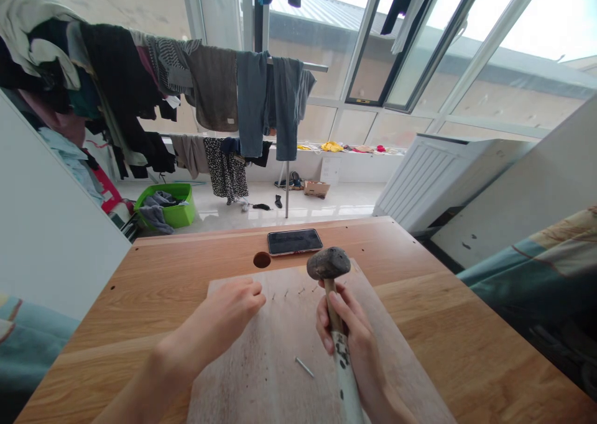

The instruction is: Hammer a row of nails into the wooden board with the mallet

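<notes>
My right hand (347, 334) is closed round the wooden handle of a hammer (328, 263), whose dark head stands raised over the far part of a pale wooden board (280, 380). My left hand (228, 315) rests on the board with its fingers pinched together at a small nail (273, 297) standing in the wood. A few more small nails (301, 291) stand in a row to the right of it, under the hammer head. One loose nail (304, 367) lies flat on the board between my hands.
The board lies on a wooden table (466, 349) with a round cable hole (262, 260) and a dark phone (294, 241) beyond it. Behind the table are a rack of hanging clothes (219, 88), a green basket (168, 205) and a white radiator (438, 175).
</notes>
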`<state>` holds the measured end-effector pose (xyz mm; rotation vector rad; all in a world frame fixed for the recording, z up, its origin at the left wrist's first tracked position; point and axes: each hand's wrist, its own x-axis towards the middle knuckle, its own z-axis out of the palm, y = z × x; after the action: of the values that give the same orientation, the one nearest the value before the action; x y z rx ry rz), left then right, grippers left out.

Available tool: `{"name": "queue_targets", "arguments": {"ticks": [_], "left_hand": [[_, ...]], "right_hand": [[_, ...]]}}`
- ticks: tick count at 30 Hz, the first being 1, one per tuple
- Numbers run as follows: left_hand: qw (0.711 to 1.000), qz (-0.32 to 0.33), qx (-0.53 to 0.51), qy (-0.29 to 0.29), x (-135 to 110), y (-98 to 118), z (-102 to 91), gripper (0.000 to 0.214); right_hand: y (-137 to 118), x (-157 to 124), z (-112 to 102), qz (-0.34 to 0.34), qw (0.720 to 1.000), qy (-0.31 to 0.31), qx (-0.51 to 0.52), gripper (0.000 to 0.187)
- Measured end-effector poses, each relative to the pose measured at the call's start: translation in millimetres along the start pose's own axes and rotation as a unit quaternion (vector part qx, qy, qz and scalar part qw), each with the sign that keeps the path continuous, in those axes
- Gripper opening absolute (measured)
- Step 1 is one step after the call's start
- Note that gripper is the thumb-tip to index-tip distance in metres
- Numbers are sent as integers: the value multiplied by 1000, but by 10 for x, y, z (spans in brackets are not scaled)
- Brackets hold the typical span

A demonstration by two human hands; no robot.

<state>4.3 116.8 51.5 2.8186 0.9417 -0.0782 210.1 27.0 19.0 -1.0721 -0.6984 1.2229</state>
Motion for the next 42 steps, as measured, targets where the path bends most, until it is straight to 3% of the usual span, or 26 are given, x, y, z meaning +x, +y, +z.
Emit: {"name": "queue_targets", "arguments": {"ticks": [7, 10, 12, 16, 24, 29, 35, 42], "left_hand": [[1000, -4, 0, 19, -6, -26, 57, 34], [996, -5, -70, 56, 28, -111, 155, 29], [981, -1, -172, 86, 64, -191, 248, 24], [925, -36, -358, 121, 120, -355, 458, 26], [880, -79, -445, 150, 130, -423, 600, 25], [888, -80, -426, 153, 136, -391, 552, 23], [908, -75, -369, 186, 145, -384, 569, 9], [907, -68, -365, 198, 144, -409, 573, 35]], "right_hand": [[18, 12, 8, 7, 1000, -6, 8, 35], [40, 16, 13, 12, 1000, -12, 5, 37], [59, 15, 13, 14, 1000, -16, 1, 38], [94, -5, 18, 16, 1000, -16, -7, 39], [102, -75, 127, 38, 996, -72, -33, 43], [66, -93, 300, 92, 980, -168, -55, 41], [219, -76, 430, 90, 976, -176, -85, 49], [272, -106, 404, 97, 968, -201, -112, 51]]}}
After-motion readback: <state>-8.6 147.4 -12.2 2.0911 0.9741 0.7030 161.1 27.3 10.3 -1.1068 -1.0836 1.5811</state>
